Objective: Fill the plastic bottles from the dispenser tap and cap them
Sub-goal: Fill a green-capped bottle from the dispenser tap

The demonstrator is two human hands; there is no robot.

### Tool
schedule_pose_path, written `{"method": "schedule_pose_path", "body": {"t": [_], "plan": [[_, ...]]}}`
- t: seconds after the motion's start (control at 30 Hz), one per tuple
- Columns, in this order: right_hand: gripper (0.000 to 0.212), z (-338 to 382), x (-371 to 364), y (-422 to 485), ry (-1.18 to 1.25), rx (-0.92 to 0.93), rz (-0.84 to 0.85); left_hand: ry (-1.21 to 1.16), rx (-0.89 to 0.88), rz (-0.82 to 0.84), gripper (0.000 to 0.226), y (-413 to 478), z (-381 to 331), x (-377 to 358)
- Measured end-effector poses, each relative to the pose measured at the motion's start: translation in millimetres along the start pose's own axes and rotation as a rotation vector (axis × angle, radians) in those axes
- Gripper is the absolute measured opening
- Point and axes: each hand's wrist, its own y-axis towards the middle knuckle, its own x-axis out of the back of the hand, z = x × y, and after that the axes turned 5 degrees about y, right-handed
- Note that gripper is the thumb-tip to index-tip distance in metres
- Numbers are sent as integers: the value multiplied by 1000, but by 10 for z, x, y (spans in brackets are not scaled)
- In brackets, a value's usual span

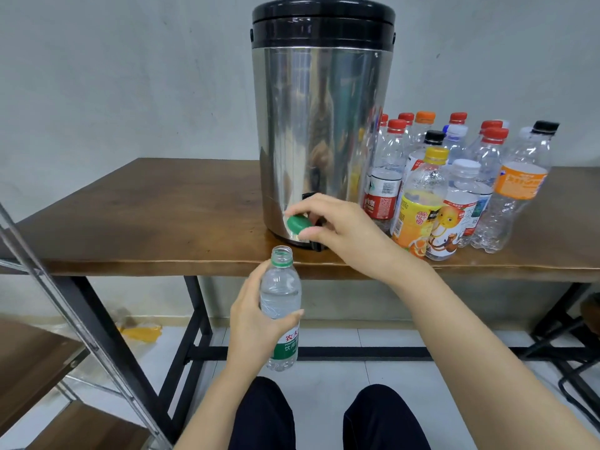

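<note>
Now capping | your left hand [256, 319] grips clear green-labelled plastic bottle [281, 300] | right hand [341, 225] pinches round green cap [298, 224] | next: seat it squarely, twist.

**One dispenser, a crowd of bottles**

One steel dispenser [321, 131] stands on one wooden table [162, 206]. Right of the dispenser are roughly fourteen capped bottles [418, 206]; the rear ones overlap too much for a firm count. About six caps are red, two black, one orange, one yellow, the rest pale. Below the dispenser is one open bottle [281, 293], and at its base one green cap [297, 223]. Two hands: left hand [256, 319], right hand [337, 222].
</note>
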Motion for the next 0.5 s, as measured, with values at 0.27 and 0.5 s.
{"method": "schedule_pose_path", "body": {"t": [0.27,0.5], "plan": [[32,79,-220,333,-89,66,320,7,-6,-6,88,-6,-22,314],[33,144,-356,451,-113,89,378,41,-4,-30,88,9,10,431]]}}
